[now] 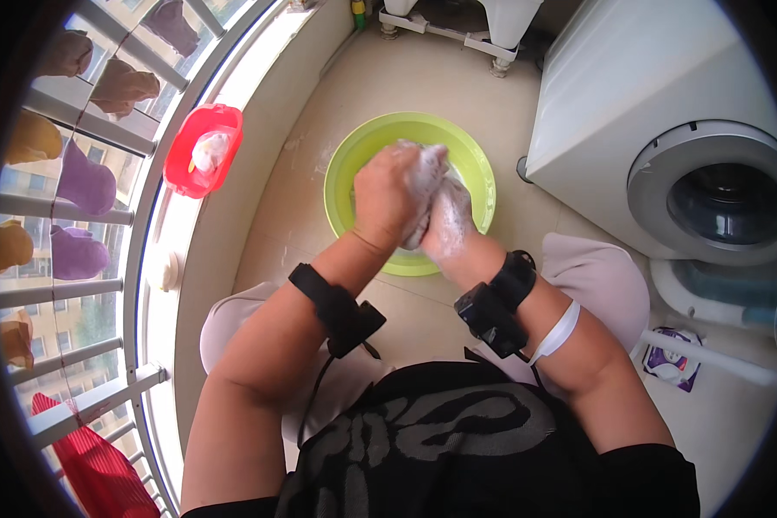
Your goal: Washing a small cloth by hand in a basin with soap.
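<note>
Both of my hands are pressed together over a lime-green plastic basin (342, 188) on the tiled floor. White suds cover a bunched, pale cloth item (425, 169), perhaps a small garment. My left hand (385, 188) is closed around it, knuckles up. Lather also coats my right hand (452, 210), which grips the same bundle from the right and below. Its exact shape is hidden by the fingers and foam. A little sudsy water shows at the bottom of the basin.
A red plastic soap dish (175, 152) holding a whitish lump (211, 152) sits on the window ledge (197, 213). Socks (87, 178) hang on a line along the railing (97, 289). To the right stands a white front-loading washing machine (596, 110); a purple-and-white packet (673, 359) lies nearby.
</note>
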A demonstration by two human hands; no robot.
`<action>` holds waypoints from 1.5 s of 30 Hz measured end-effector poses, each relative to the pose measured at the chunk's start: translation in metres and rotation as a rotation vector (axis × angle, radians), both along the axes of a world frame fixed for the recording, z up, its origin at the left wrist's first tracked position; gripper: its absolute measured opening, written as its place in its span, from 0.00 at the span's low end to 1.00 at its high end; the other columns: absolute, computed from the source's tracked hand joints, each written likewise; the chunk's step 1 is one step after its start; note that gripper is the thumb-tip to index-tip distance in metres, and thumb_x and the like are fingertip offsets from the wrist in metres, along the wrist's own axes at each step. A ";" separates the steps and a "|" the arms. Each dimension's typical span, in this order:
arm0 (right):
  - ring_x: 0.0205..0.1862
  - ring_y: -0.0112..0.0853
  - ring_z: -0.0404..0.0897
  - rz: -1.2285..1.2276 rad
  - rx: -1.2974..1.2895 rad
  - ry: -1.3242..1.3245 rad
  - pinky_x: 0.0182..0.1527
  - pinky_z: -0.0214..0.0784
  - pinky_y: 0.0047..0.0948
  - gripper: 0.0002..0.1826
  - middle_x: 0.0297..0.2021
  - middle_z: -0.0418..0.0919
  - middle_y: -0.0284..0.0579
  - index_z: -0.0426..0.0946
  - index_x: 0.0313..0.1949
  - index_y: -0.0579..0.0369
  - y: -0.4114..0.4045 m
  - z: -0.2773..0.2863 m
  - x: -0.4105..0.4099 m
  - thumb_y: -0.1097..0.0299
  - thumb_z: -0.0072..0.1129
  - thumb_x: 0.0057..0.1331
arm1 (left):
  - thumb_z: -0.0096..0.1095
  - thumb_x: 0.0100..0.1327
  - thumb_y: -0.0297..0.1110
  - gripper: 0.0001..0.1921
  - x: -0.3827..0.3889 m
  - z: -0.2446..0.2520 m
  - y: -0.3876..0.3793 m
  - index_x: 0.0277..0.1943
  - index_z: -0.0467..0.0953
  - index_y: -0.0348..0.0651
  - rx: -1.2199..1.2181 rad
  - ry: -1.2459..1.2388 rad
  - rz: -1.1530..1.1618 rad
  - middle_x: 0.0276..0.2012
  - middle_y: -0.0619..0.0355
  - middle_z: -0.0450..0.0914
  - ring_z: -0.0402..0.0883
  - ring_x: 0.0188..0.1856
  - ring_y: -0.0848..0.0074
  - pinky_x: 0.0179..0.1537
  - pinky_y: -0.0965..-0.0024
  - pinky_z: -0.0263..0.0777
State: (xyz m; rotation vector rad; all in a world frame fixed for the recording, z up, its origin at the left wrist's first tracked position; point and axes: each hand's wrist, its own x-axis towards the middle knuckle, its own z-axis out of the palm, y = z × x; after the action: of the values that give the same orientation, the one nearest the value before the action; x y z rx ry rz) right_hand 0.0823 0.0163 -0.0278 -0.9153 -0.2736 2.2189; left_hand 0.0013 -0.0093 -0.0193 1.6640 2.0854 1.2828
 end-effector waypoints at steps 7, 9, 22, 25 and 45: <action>0.42 0.30 0.73 -0.103 0.246 -0.185 0.45 0.67 0.29 0.12 0.40 0.72 0.42 0.69 0.42 0.59 0.035 0.014 0.004 0.67 0.45 0.62 | 0.57 0.60 0.43 0.17 -0.040 -0.006 0.023 0.32 0.75 0.33 -0.127 -0.938 -0.065 0.31 0.58 0.76 0.73 0.32 0.82 0.33 0.76 0.67; 0.39 0.31 0.74 -0.009 0.100 -0.055 0.44 0.68 0.30 0.12 0.37 0.73 0.41 0.69 0.41 0.61 0.039 0.010 0.005 0.66 0.43 0.64 | 0.58 0.60 0.43 0.16 -0.032 0.005 0.023 0.32 0.75 0.34 -0.067 -1.135 -0.183 0.33 0.57 0.76 0.73 0.34 0.82 0.35 0.76 0.68; 0.42 0.39 0.73 0.295 -0.095 0.010 0.40 0.70 0.39 0.24 0.44 0.69 0.50 0.61 0.50 0.53 0.000 0.024 0.003 0.46 0.39 0.65 | 0.52 0.61 0.28 0.09 -0.052 0.021 0.028 0.42 0.73 0.35 0.275 -0.520 0.030 0.36 0.58 0.75 0.74 0.38 0.78 0.41 0.77 0.68; 0.38 0.33 0.75 0.185 -0.035 0.328 0.43 0.69 0.33 0.25 0.36 0.76 0.43 0.70 0.40 0.51 0.024 -0.004 0.003 0.43 0.37 0.64 | 0.55 0.57 0.27 0.09 0.008 0.042 0.009 0.41 0.72 0.35 0.075 -0.264 -0.182 0.34 0.49 0.75 0.75 0.36 0.68 0.41 0.72 0.67; 0.32 0.29 0.70 -0.060 0.223 -0.215 0.36 0.67 0.29 0.09 0.30 0.69 0.37 0.67 0.40 0.50 0.003 -0.019 -0.013 0.71 0.38 0.61 | 0.62 0.51 0.28 0.09 -0.012 -0.012 0.006 0.34 0.76 0.33 0.028 -0.207 0.022 0.29 0.48 0.77 0.76 0.31 0.63 0.35 0.68 0.69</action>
State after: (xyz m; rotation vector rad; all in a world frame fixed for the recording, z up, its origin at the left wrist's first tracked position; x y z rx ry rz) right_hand 0.0698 0.0190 -0.0470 -1.0243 -0.5744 1.9890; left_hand -0.0105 -0.0028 -0.0311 1.4533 1.9783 1.4302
